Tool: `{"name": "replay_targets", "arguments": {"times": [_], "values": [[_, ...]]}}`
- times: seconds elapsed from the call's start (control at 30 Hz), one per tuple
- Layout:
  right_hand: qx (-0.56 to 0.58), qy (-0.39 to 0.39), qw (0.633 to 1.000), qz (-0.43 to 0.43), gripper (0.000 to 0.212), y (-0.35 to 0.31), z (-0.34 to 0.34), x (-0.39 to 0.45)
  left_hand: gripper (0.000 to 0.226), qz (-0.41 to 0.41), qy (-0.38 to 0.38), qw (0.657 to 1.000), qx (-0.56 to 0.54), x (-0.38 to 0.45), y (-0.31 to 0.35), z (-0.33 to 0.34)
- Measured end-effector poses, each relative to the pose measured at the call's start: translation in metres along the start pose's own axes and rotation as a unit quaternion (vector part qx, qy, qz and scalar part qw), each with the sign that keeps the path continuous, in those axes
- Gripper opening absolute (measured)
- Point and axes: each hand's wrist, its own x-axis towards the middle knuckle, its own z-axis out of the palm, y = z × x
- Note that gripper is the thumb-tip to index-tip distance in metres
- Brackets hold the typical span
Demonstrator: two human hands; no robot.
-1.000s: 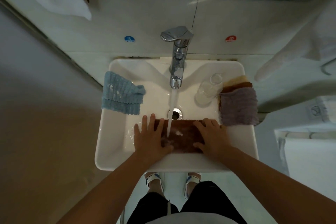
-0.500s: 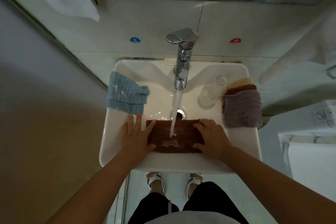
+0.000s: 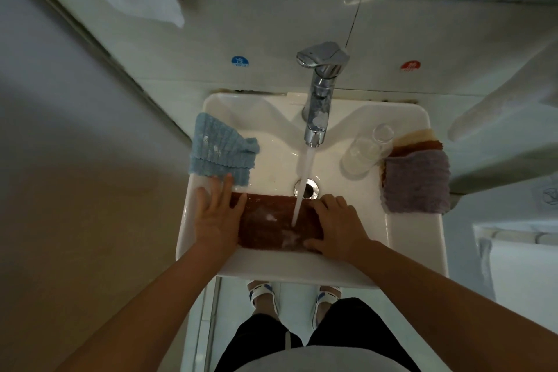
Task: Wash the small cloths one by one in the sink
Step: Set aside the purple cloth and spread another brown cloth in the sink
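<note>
We see a brown cloth spread flat in the near part of the white sink, just in front of the drain. Water runs from the chrome tap in a thin stream and lands on the right part of the cloth, where pale foam shows on the wet fabric.

The left hand lies flat with straight, slightly spread fingers; its thumb side presses on the cloth's left edge while the rest of the hand rests on the sink wall. The fingers are released, not closed round anything. The right hand rests on the cloth's right end with its fingers bent down over the far corner and its thumb at the near edge; we cannot tell whether it is grasping the fabric or only pressing on it.

A blue cloth hangs over the sink's left rim, its lower edge just beyond the left fingertips. On the right rim lies a stack of cloths, a purple-grey one on top with brown and cream edges showing behind it. A clear glass lies tilted beside the stack, inside the basin's right side. On the wall tiles behind, a blue cold sticker sits left of the tap and a red hot sticker right of it.
</note>
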Motion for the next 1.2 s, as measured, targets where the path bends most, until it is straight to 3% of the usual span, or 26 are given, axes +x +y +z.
{"name": "replay_targets", "arguments": {"times": [0.33,0.67,0.7,0.77,0.87,0.93,1.0,1.1,1.2], "values": [[-0.037,-0.019,0.996,0.074,0.093,0.055,-0.015,-0.030,0.100,0.081,0.044,0.991,-0.099,0.009,0.044,0.001],[0.012,0.002,0.999,0.049,0.085,0.039,-0.009,-0.027,0.092,0.027,0.010,0.996,-0.088,-0.002,0.031,-0.024],[0.017,0.007,0.999,0.051,0.085,0.036,-0.008,-0.026,0.090,0.022,0.028,0.992,-0.120,-0.005,0.026,-0.037],[0.023,0.012,0.998,0.056,0.083,0.032,-0.008,-0.024,0.083,0.014,0.134,0.960,-0.244,-0.010,0.016,-0.071],[0.028,0.014,0.998,0.063,0.085,0.031,-0.007,-0.025,0.081,0.050,0.331,0.841,-0.426,-0.016,0.003,-0.135],[0.030,0.015,0.997,0.067,0.088,0.030,-0.005,-0.026,0.088,0.075,0.405,0.795,-0.445,-0.022,-0.002,-0.172],[0.033,0.016,0.997,0.073,0.089,0.028,-0.006,-0.025,0.095,0.098,0.431,0.797,-0.412,-0.024,-0.005,-0.194],[0.032,0.013,0.997,0.074,0.088,0.027,-0.006,-0.024,0.097,0.092,0.402,0.840,-0.353,-0.021,-0.005,-0.204],[0.030,0.015,0.997,0.071,0.088,0.029,-0.006,-0.024,0.100,0.081,0.398,0.852,-0.330,-0.017,-0.003,-0.199]]}}
